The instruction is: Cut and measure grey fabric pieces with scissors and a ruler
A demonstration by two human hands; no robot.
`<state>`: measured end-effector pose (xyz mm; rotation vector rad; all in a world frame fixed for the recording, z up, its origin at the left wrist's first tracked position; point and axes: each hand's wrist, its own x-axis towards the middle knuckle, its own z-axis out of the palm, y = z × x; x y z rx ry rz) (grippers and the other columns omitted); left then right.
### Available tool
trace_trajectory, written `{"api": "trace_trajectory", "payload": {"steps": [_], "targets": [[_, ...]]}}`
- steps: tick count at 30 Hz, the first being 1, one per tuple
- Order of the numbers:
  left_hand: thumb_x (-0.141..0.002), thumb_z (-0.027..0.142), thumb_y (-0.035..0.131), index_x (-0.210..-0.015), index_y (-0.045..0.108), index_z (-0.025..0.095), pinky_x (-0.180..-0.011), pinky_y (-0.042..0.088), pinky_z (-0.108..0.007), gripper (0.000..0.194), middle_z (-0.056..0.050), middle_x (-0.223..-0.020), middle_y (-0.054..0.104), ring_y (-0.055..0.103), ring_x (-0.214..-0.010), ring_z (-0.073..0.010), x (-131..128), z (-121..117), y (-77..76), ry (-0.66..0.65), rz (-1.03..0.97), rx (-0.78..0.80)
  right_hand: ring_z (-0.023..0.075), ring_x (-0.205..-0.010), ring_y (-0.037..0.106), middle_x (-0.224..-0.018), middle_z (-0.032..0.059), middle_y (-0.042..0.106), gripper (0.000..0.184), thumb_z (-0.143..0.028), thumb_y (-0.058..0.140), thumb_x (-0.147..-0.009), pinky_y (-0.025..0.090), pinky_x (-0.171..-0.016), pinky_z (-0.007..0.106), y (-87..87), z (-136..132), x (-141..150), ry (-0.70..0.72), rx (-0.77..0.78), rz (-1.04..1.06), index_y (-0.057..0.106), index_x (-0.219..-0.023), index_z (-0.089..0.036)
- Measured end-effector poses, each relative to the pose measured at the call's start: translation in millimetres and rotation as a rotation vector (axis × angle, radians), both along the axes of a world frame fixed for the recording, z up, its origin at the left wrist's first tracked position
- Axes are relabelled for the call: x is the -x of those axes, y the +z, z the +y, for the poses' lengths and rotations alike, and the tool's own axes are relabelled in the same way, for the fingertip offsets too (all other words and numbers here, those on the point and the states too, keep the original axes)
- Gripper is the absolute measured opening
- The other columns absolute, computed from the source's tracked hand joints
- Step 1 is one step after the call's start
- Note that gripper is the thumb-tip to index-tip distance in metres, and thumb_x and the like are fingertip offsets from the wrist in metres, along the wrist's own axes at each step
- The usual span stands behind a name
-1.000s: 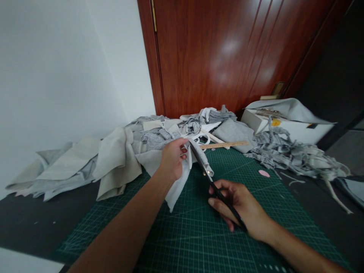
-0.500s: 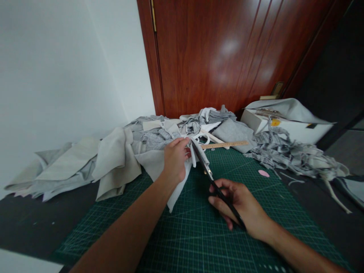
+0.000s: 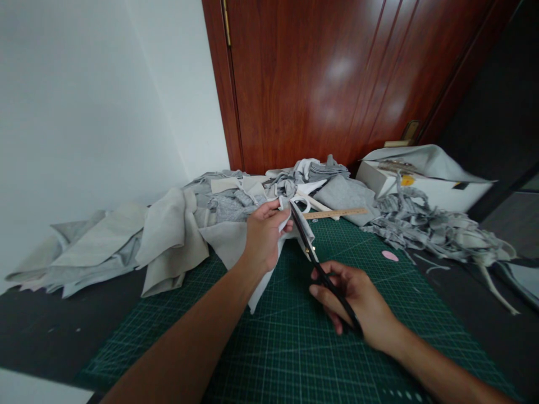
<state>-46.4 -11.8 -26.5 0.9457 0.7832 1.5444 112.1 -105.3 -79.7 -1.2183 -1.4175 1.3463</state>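
My left hand (image 3: 266, 233) pinches the upper edge of a light grey piece of fabric (image 3: 261, 292), whose pointed lower end hangs over the green cutting mat (image 3: 286, 348). Closed around the handles of black-handled scissors (image 3: 326, 278) is my right hand (image 3: 351, 300). The scissor blades point up and away, lying against the fabric just right of my left fingers. A flap of cloth hangs along the right side of the blades. Whether the blades are fully closed is hard to make out.
Grey and cream fabric pieces (image 3: 164, 224) lie along the left and back. A wooden ruler (image 3: 337, 213) lies behind the scissors. On the right are a white box (image 3: 438, 191), a heap of grey fabric strips (image 3: 446, 230) and a pink oval piece (image 3: 389, 256).
My left hand has shifted slightly right, its fingers now further along the fabric edge. The scissors have moved a little to the right at the blades.
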Motion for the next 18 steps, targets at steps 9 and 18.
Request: {"api": "trace_trajectory", "payload": {"steps": [9,18], "targets": [[-0.062,0.013,0.076,-0.105,0.073,0.014,-0.06,0.039,-0.025,0.043,0.003,-0.065,0.062,0.052,-0.058,-0.0095,-2.4,-3.2,-3.5,-0.11,0.014,0.003,0.0073,-0.032,0.044,-0.045,-0.0125,0.053,0.042,-0.049,0.083,-0.077,0.037,-0.033,0.016,0.1,1.0,-0.3,-0.001,-0.014,0.009,0.059,-0.095,-0.02],[-0.069,0.03,0.086,-0.091,0.071,0.016,-0.063,0.042,-0.025,0.03,0.001,-0.073,0.064,0.057,-0.065,-0.0107,-1.9,0.9,-4.0,-0.015,-0.003,0.019,0.0074,-0.032,0.043,-0.044,-0.0131,0.052,0.045,-0.05,0.086,-0.074,0.04,-0.033,0.017,0.3,-0.6,2.2,0.011,0.013,0.023,0.058,-0.094,-0.021]]}}
